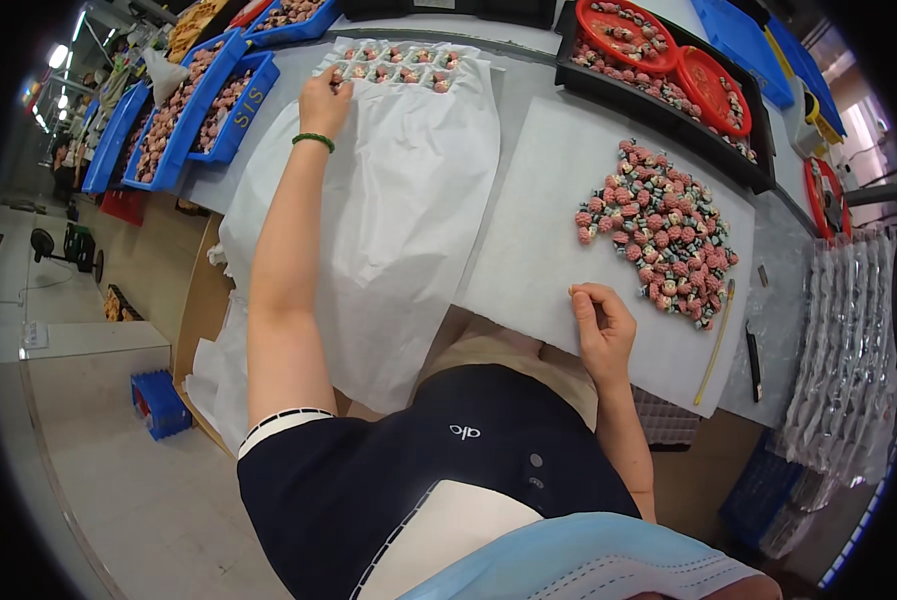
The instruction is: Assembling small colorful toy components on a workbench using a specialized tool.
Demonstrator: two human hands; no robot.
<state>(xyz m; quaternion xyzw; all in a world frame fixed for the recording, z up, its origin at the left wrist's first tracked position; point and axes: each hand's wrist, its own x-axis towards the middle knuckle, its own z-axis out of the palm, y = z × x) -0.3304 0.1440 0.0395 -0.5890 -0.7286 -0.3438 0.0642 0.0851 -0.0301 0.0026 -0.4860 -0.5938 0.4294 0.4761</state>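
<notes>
My left hand, with a green bracelet, reaches to the far end of a white sheet. Its fingers close on a small pink-topped figurine at the left end of the rows there. Several more small figurines lie in those rows, in what looks like a white tray. My right hand rests at the near edge of a white foam sheet. Its fingers are curled into a pinch, and whatever they hold is too small to make out. Beyond it spreads a heap of figurines with pink hair and dark bodies.
Blue bins of figurines stand at the far left. A black crate with red bowls is at the far right. Right of the heap lie a yellow stick and a black pen-like tool, beside stacked clear plastic trays.
</notes>
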